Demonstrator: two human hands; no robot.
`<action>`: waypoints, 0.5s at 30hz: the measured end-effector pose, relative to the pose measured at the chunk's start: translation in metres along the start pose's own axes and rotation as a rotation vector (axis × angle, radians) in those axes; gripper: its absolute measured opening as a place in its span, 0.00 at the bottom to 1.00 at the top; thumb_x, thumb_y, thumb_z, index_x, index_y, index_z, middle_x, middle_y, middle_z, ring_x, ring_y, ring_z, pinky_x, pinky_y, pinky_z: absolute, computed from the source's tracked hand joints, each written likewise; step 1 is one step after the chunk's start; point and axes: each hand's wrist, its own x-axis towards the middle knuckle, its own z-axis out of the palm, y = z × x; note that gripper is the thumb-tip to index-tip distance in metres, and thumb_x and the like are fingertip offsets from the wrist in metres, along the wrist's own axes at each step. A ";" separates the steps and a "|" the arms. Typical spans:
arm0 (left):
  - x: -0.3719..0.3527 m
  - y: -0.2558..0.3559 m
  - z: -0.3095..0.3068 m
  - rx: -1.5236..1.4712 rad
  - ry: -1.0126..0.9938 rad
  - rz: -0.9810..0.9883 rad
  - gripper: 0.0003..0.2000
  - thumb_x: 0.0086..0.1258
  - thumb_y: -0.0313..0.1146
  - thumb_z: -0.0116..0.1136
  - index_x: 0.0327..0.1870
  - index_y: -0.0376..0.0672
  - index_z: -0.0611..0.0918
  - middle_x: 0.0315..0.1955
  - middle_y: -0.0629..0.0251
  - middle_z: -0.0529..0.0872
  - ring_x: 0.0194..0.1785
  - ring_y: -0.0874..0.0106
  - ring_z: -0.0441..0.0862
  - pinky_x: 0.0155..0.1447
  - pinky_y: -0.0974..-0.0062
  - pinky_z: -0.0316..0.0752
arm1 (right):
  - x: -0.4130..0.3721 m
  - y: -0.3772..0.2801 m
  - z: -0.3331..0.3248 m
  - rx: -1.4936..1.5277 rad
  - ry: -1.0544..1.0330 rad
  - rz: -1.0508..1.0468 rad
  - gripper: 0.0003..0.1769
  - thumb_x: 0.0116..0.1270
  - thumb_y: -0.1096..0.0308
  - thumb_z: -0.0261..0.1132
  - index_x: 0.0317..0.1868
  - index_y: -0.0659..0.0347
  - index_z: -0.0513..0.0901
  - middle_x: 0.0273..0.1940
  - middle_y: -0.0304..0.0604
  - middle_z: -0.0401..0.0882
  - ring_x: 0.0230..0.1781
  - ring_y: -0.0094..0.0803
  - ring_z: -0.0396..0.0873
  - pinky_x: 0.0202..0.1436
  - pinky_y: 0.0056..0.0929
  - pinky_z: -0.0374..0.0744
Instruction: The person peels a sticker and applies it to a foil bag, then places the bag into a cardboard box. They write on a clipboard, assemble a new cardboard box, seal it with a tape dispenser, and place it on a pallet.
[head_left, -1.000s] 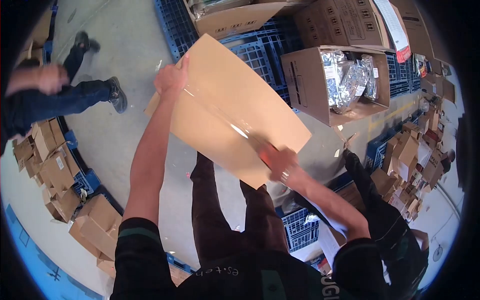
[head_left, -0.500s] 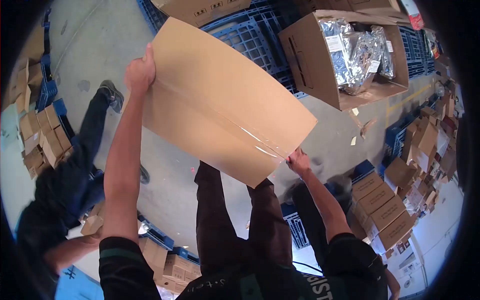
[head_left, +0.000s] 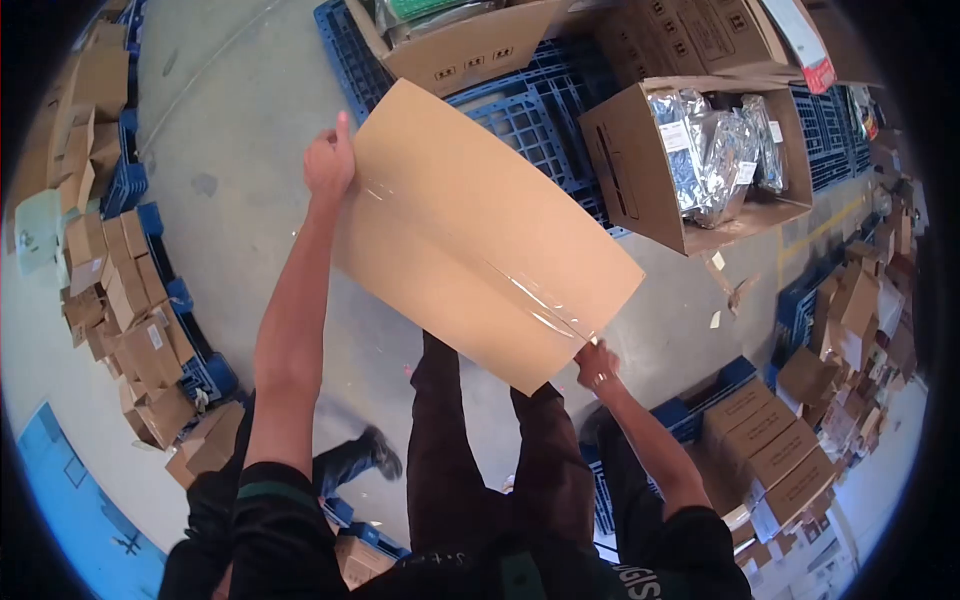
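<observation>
A large brown cardboard box (head_left: 480,220) is held tilted in front of my legs, with shiny clear tape along the seam of its broad face. My left hand (head_left: 330,162) is closed on the box's left end, thumb pointing up at the edge. At the near right end, by the end of the tape, my right hand (head_left: 598,366) is closed against the box edge. A small pale spot shows at its fingertips, too small to name. The underside of the box and some fingers are hidden.
Blue pallets (head_left: 520,125) lie ahead. On the right stands an open carton (head_left: 632,165) of silvery wrapped packages. Stacked boxes (head_left: 765,435) line the right, more cartons (head_left: 125,270) the left. Another person's shoe (head_left: 383,455) is close on my left. Scraps litter the floor.
In the view, the box and both hands have shifted right and slightly down as the surroundings also shifted. The person on the left has moved nearer to my left arm. Both hands stay on the box.
</observation>
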 end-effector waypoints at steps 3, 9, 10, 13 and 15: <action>-0.046 0.025 -0.034 -0.317 0.119 0.125 0.21 0.69 0.49 0.52 0.32 0.36 0.83 0.27 0.55 0.85 0.34 0.57 0.84 0.39 0.62 0.74 | -0.112 -0.017 -0.112 0.121 -0.110 -0.141 0.35 0.55 0.63 0.64 0.66 0.42 0.66 0.37 0.59 0.78 0.34 0.58 0.81 0.37 0.52 0.80; -0.183 0.054 -0.040 -0.349 -1.218 -0.047 0.38 0.67 0.69 0.36 0.28 0.35 0.80 0.19 0.58 0.80 0.28 0.65 0.78 0.38 0.64 0.73 | -0.165 -0.127 -0.256 0.179 0.127 -0.279 0.43 0.51 0.59 0.69 0.70 0.40 0.62 0.34 0.54 0.73 0.29 0.52 0.78 0.32 0.44 0.80; -0.184 0.057 -0.041 -0.378 -1.356 -0.210 0.40 0.66 0.71 0.35 0.27 0.34 0.81 0.19 0.57 0.80 0.27 0.66 0.79 0.37 0.65 0.73 | -0.153 -0.147 -0.274 0.188 0.196 -0.320 0.46 0.49 0.63 0.69 0.70 0.39 0.61 0.34 0.52 0.71 0.26 0.50 0.77 0.30 0.42 0.80; -0.158 0.059 -0.062 -0.392 -1.113 -0.036 0.40 0.66 0.71 0.36 0.26 0.33 0.81 0.20 0.55 0.81 0.26 0.66 0.79 0.34 0.66 0.73 | -0.112 -0.194 -0.305 0.190 0.288 -0.377 0.49 0.45 0.68 0.69 0.71 0.38 0.60 0.35 0.51 0.68 0.24 0.47 0.76 0.28 0.41 0.80; -0.124 0.066 -0.103 -0.421 -1.026 0.015 0.39 0.65 0.70 0.39 0.25 0.33 0.81 0.18 0.54 0.80 0.27 0.63 0.81 0.36 0.65 0.73 | -0.092 -0.220 -0.317 0.184 0.308 -0.387 0.50 0.44 0.69 0.69 0.71 0.37 0.60 0.36 0.50 0.67 0.25 0.46 0.77 0.29 0.41 0.80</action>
